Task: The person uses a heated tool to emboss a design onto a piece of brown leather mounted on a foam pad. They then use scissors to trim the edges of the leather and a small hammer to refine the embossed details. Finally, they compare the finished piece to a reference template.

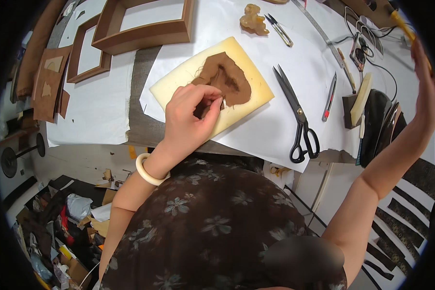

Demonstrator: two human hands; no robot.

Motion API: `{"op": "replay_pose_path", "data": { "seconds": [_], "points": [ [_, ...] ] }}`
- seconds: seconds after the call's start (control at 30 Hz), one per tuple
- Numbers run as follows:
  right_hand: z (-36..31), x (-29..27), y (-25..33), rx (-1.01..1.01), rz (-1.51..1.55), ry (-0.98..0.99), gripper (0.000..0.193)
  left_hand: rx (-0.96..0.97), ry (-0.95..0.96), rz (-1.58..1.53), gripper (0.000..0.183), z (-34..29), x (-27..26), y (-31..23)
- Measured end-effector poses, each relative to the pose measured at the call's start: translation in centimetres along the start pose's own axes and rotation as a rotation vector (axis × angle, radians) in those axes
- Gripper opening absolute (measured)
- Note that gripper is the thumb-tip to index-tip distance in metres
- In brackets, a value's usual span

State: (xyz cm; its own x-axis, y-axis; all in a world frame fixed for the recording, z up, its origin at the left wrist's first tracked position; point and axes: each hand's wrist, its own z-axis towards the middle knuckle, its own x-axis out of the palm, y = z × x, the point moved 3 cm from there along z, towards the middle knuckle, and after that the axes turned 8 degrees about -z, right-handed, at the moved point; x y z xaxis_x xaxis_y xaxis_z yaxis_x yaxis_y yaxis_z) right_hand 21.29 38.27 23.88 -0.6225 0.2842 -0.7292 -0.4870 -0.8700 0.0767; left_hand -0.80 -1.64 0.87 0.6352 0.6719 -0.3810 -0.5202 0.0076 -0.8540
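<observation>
My left hand (pixel 191 113), wearing a cream bangle (pixel 150 169) at the wrist, is closed in a pinch at the lower left edge of a brown leather piece (pixel 237 84). This irregular piece has a dark hollow in its middle and loose threads or hairs at its left edge. It lies on a thick pale-yellow foam block (pixel 261 92). Far to the right, my right hand (pixel 425 79) is raised beside a yellow bar (pixel 402 23). The picture's rim hides most of its fingers, so I cannot tell whether it grips the bar.
Black scissors (pixel 299 112), a red-and-grey cutter (pixel 329 96), thread snips (pixel 279 30) and an amber lump (pixel 254 20) lie on white paper. A metal ruler (pixel 319 31) runs near cables. Brown frames (pixel 140 41) stand at the far left, beside leather scraps (pixel 46 99).
</observation>
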Motion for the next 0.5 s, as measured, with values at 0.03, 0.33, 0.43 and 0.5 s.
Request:
{"op": "replay_pose_path", "data": {
  "seconds": [0.03,0.33,0.43,0.5],
  "points": [
    [-2.9,-0.2,-1.8,-0.105,-0.105,0.070,0.041,0.002,0.001,-0.011,0.015,0.0,0.1,0.1],
    [-18.5,3.4,18.5,0.217,0.563,0.471,0.018,0.000,-0.021,-0.024,0.015,-0.3,0.2,0.3],
    [-20.1,4.3,19.2,0.169,0.569,0.448,0.019,0.007,-0.002,0.005,0.015,-0.2,0.2,0.2],
    [-21.0,5.0,19.5,0.143,0.583,0.408,0.020,0.009,-0.004,0.016,0.015,-0.3,0.2,0.1]
  ]
}}
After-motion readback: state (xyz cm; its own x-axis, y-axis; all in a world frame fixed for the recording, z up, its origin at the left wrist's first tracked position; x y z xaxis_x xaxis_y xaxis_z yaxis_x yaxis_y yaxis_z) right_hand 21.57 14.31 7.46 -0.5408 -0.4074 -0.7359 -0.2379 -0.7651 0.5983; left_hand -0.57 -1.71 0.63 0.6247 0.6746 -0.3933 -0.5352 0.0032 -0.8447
